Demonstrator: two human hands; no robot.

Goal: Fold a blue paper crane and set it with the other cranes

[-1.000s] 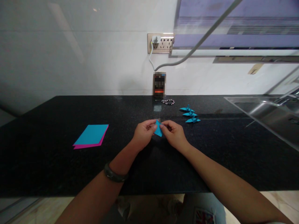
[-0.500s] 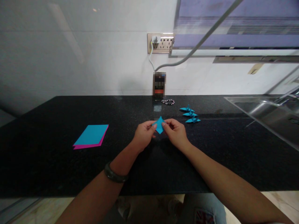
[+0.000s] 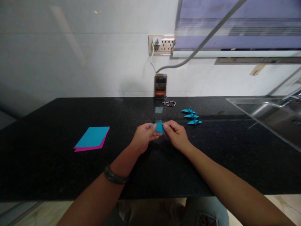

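A small folded blue paper piece point(image 3: 159, 127) is pinched between both my hands just above the black countertop point(image 3: 47, 163). My left hand point(image 3: 143, 137) grips its left side with thumb and fingers closed. My right hand point(image 3: 176, 135) pinches its right side the same way. A dark bracelet sits on my left wrist. Three finished blue paper cranes point(image 3: 191, 115) lie in a row on the counter just right of and behind my right hand.
A stack of flat blue and pink paper sheets point(image 3: 92, 139) lies to the left. A bead bracelet point(image 3: 169, 103) and a small upright device point(image 3: 160, 85) stand at the back wall under a power socket point(image 3: 161, 44). A steel sink point(image 3: 270, 114) is at the right.
The paper piece has been turned and folded smaller between my fingers; its lower point no longer hangs down. Both hands stay in the same place.
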